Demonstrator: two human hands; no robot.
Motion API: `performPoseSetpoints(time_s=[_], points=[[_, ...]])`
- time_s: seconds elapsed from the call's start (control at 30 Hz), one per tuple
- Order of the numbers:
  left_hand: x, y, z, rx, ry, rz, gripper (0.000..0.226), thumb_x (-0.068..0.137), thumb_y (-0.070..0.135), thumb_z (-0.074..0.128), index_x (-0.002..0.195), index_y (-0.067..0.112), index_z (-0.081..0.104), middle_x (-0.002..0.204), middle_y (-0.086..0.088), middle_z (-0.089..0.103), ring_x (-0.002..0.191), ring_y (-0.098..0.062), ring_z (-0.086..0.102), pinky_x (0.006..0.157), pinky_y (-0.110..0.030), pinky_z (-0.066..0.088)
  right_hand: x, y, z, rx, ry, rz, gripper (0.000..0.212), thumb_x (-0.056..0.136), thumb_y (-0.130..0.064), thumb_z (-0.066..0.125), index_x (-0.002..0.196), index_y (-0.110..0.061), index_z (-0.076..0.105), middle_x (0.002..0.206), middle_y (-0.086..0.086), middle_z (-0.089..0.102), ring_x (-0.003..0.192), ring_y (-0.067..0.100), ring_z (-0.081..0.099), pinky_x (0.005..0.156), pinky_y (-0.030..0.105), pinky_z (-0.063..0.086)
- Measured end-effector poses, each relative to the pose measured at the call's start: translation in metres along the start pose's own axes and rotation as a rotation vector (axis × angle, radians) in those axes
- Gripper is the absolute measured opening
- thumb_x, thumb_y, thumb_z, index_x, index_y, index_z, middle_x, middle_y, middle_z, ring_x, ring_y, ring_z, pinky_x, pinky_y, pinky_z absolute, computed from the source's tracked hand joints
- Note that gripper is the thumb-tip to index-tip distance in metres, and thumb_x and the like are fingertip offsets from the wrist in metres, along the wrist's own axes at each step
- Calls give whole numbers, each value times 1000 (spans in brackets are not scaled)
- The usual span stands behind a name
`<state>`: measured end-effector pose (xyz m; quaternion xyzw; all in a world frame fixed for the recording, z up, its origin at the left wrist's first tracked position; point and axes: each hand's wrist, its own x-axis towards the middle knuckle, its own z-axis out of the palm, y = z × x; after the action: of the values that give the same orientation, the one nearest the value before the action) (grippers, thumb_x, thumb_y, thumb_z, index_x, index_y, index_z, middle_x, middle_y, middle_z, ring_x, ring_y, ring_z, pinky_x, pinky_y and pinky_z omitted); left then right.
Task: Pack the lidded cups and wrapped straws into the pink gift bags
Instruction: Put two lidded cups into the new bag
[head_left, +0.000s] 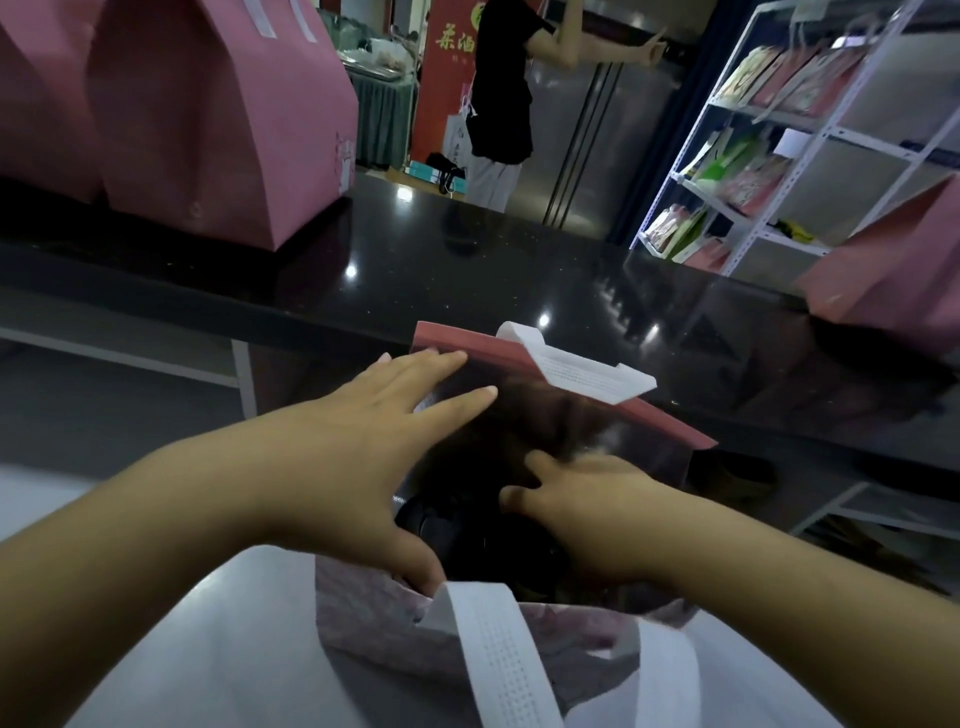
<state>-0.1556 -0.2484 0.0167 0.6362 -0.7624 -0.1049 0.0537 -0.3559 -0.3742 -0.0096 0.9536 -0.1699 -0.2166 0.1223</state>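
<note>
With the left hand (363, 441) flat and open, spreading the mouth of the bag (519, 545) held below the bench (467, 270), the right hand (587, 514), grip hidden, should seat the dark cup (441, 530) upright before letting go.

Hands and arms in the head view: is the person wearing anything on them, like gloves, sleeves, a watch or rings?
Nothing shows on either. The left hand and right hand are bare, with no gloves and no rings visible. Both forearms are uncovered as far as the frame's edges, so no sleeve shows, and neither wrist carries a watch or band. The fingernails look short and unpainted. The right hand is somewhat blurred.
</note>
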Motion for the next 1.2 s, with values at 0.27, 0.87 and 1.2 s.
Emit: performPoseSetpoints(time_s=[0.27, 0.87, 1.2], points=[[1, -4, 2, -44, 42, -5, 116, 47, 82, 56, 124, 60, -28, 137, 35, -33, 135, -3, -23, 110, -37, 15, 7, 6, 4, 53, -50, 18, 77, 76, -39, 72, 138, -35, 27, 121, 5, 39, 94, 28, 51, 69, 34, 42], [-4, 15, -36, 110, 416, 81, 51, 71, 65, 47, 115, 39, 56, 105, 19, 59, 80, 1, 55, 67, -15, 46, -94, 25, -72, 364, 330, 130, 39, 85, -33, 63, 122, -39, 53, 116, -15, 55, 87, 0, 50, 78, 23, 48], [-9, 167, -57, 276, 512, 310, 46, 81, 59, 45, 107, 25, 62, 96, 4, 67, 79, -12, 61, 61, -34, 56, -232, 49, -13, 376, 460, 283, 39, 86, -46, 58, 124, -41, 49, 112, -20, 56, 98, 2, 55, 81, 30, 52]])
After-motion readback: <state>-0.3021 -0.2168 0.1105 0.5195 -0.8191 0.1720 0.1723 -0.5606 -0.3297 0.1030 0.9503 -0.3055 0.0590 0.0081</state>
